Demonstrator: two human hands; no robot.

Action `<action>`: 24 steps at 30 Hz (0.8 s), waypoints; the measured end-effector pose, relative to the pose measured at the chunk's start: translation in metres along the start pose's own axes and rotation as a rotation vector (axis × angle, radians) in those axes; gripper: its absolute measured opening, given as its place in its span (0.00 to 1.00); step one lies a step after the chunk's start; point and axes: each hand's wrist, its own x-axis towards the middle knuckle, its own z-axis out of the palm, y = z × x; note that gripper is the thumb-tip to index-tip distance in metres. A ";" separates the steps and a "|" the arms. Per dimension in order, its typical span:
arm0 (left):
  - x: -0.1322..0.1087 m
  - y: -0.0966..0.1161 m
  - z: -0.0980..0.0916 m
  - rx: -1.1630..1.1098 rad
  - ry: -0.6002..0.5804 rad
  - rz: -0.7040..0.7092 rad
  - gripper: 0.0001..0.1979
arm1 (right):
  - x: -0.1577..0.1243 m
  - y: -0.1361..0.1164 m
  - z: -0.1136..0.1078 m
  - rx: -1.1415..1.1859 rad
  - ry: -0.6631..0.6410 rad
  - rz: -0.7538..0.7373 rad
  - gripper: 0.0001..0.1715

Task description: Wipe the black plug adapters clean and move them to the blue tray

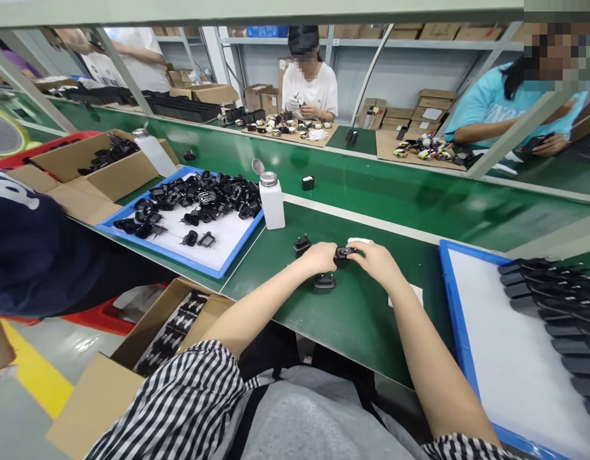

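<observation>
Both hands meet over the green bench top around one small black plug adapter [343,253]. My left hand [321,257] is closed on its left side. From the right, my right hand [377,260] pinches the same piece with thumb and fingers. Just left of my left hand stands a black plug [302,244] with two pins pointing up. Below the hands another black plug adapter [324,282] rests on the bench. Something white [360,241] lies partly hidden behind my right hand, and a white cloth or paper [410,295] lies under my right forearm.
A blue-rimmed tray [222,265] of loose black plug parts lies left, beside a white dispenser bottle [274,203]. Another blue tray [450,300] with rows of black housings stands right. An open carton [146,345] is below left. Co-workers sit across the bench; a person stands left.
</observation>
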 end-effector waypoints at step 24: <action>0.012 0.019 -0.007 0.189 -0.061 -0.074 0.13 | 0.014 0.002 0.005 0.075 -0.173 0.077 0.11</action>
